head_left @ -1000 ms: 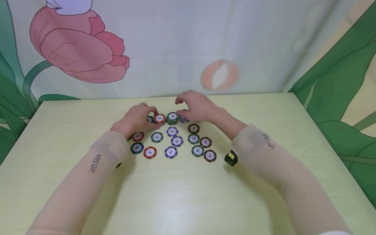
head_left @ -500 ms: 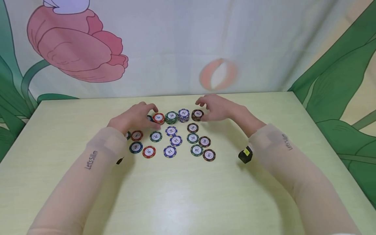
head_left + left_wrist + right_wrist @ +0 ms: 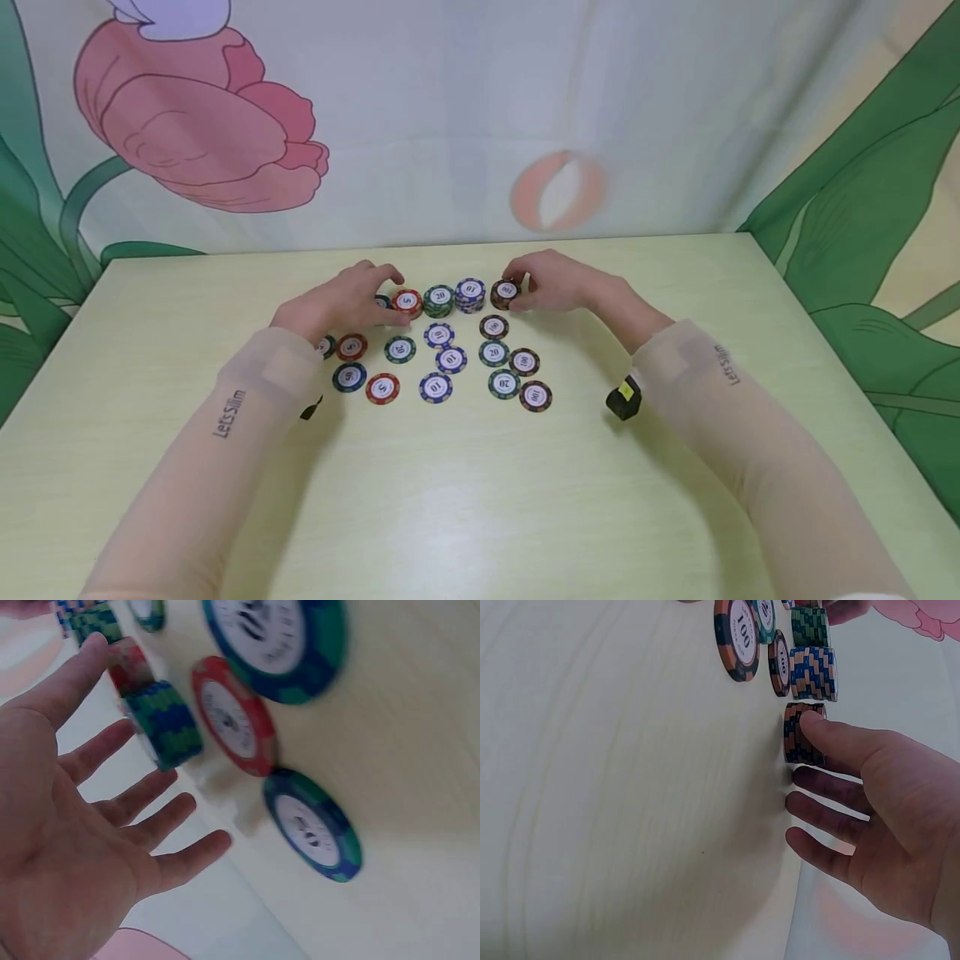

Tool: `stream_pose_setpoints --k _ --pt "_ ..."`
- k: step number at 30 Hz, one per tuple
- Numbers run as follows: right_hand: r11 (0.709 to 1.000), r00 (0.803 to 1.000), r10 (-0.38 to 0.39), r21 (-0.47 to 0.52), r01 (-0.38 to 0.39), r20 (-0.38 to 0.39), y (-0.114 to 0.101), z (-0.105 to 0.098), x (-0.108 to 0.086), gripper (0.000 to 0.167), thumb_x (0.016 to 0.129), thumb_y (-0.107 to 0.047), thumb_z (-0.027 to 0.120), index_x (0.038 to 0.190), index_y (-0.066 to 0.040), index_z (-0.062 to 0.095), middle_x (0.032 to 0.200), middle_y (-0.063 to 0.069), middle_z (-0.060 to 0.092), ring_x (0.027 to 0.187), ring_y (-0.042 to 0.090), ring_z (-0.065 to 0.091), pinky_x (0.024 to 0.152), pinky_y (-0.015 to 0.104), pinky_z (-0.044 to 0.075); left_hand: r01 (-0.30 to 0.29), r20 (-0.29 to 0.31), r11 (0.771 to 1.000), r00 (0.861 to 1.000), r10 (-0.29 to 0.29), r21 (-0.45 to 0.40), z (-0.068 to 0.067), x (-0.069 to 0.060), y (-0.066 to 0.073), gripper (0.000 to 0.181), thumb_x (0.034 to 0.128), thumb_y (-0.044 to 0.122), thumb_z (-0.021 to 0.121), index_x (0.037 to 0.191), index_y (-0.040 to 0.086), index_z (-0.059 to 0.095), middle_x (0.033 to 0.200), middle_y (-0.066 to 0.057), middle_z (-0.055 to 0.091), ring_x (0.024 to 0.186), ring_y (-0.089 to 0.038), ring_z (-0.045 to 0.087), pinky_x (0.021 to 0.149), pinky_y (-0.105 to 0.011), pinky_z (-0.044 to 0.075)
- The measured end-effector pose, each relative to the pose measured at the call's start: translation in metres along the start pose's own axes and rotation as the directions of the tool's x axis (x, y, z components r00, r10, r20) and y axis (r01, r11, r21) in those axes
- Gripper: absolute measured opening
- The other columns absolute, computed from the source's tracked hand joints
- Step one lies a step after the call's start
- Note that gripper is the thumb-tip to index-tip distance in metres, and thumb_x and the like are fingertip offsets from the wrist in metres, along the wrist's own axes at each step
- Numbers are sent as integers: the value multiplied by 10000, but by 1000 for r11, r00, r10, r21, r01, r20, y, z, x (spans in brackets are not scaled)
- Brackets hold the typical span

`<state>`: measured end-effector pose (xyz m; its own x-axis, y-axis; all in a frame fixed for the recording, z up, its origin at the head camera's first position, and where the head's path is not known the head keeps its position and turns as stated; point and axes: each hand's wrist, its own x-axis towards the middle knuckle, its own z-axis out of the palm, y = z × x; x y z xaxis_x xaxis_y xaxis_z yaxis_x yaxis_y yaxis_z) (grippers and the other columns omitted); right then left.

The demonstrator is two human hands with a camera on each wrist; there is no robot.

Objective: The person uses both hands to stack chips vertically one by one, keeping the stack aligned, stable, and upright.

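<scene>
At the right end of a row on the pale table [image 3: 450, 517], the black-and-brown stack of 100 chips [image 3: 506, 292] is pinched between thumb and fingers by the right hand [image 3: 555, 279]. The left hand [image 3: 341, 296] is held spread about the red stack of 5 chips [image 3: 407, 302]; whether contact is made cannot be told. Between these are set the green stack of 20 chips [image 3: 438, 300] and the blue-and-white stack of 10 chips [image 3: 470, 295]. A blue-and-green stack [image 3: 165, 724] is partly hidden by the left hand, and the space before the row is taken up by loose chips [image 3: 451, 360].
</scene>
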<state>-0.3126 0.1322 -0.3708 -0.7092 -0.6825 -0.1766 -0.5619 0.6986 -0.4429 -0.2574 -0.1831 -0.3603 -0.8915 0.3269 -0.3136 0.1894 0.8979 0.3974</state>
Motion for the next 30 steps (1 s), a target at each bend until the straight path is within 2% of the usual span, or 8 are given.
stream_pose_setpoints --k 5,10,14,17,19,21,24,30 --pt "1000 1000 8 7 -8 -14 0 2 0 411 959 -209 740 1325 -48 644 1183 69 669 934 221 598 904 389 470 -51 -60 997 997 54 52 -3 -2 12 661 966 393 723 1490 80 468 1529 -257 353 1335 -433 388 1092 -664 295" --pt "1000 1000 14 18 -13 -24 -1 4 -2 465 946 -199 756 1353 -28 611 1199 85 656 936 225 594 903 395 470 -94 -144 989 983 110 113 -2 -10 35 617 953 388 739 1450 94 520 1498 -212 400 1352 -419 358 1091 -668 207" --pt "1000 999 16 26 -15 -33 0 5 -2 512 918 -172 781 1365 -7 594 1200 101 652 935 235 595 899 400 471 -158 -169 974 968 185 163 3 -15 59 528 959 371 740 1383 97 587 1395 -173 493 1289 -367 429 1077 -628 253" --pt "1000 999 15 27 -13 -43 1 5 -1 490 905 -164 793 1335 -9 618 1166 93 661 926 232 594 883 392 474 -253 -124 948 952 279 192 12 -17 79 436 956 332 751 1309 93 657 1282 -127 590 1177 -303 532 1038 -596 338" --pt "1000 999 2 29 -1 -51 2 6 0 454 906 -155 789 1307 -6 635 1135 90 668 914 231 595 869 389 478 -341 -76 917 929 363 208 21 -18 91 379 950 301 763 1250 80 698 1207 -101 636 1110 -268 584 1012 -543 409" --pt "999 998 -9 36 12 -58 4 7 0 418 909 -142 782 1281 -6 648 1104 81 672 893 226 593 850 383 480 -426 -33 878 896 443 219 32 -18 102 327 936 275 781 1187 73 726 1160 -77 656 1073 -241 606 981 -477 462" --pt "999 997 -33 38 35 -70 5 9 1 395 909 -123 772 1263 7 651 1074 89 670 872 227 593 835 386 480 -536 19 813 837 547 228 47 -19 115 300 924 250 796 1148 57 743 1122 -74 661 1047 -236 618 935 -382 500" --pt "999 997 -23 28 25 -72 6 10 2 381 912 -129 777 1246 2 647 1074 87 661 880 220 594 840 383 473 -688 75 691 718 692 224 68 -16 129 265 903 194 811 1134 77 756 1118 -80 662 1047 -258 595 975 -377 455"
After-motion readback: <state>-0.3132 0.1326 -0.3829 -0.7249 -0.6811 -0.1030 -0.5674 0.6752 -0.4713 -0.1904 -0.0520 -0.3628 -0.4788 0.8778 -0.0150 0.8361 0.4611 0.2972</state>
